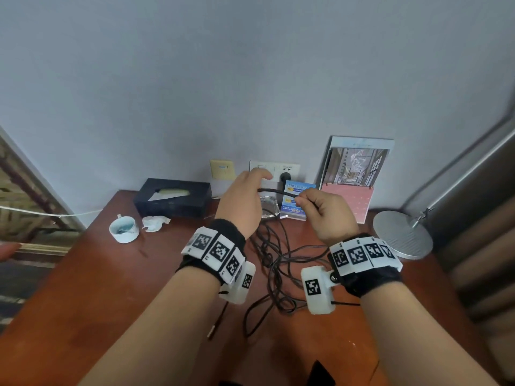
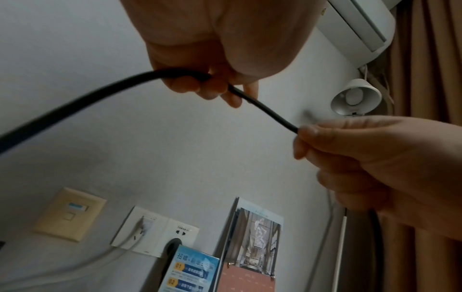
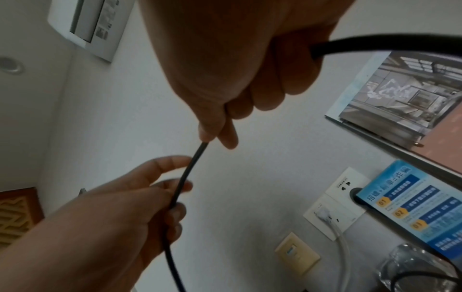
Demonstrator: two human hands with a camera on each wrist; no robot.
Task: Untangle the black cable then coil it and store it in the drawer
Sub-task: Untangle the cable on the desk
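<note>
A thin black cable [image 1: 278,192] is stretched between my two hands above the brown desk [image 1: 117,288]. My left hand [image 1: 245,201] grips it with curled fingers; the index finger sticks out. My right hand [image 1: 323,210] pinches the cable between thumb and finger. The remaining cable lies in a tangled heap [image 1: 274,271] on the desk below my wrists, with a metal plug end [image 1: 211,331] at the front left. In the left wrist view the cable [image 2: 265,110] runs from the left hand [image 2: 215,87] to the right hand [image 2: 312,138]. The right wrist view shows the cable [image 3: 186,177] between both hands too. No drawer is in view.
A dark tissue box [image 1: 172,197], a white cup [image 1: 124,228] and crumpled paper [image 1: 154,222] sit at the desk's back left. A blue leaflet stand [image 1: 295,200], a calendar [image 1: 354,176] and wall sockets [image 1: 274,169] are behind my hands. A lamp base [image 1: 401,234] stands at right.
</note>
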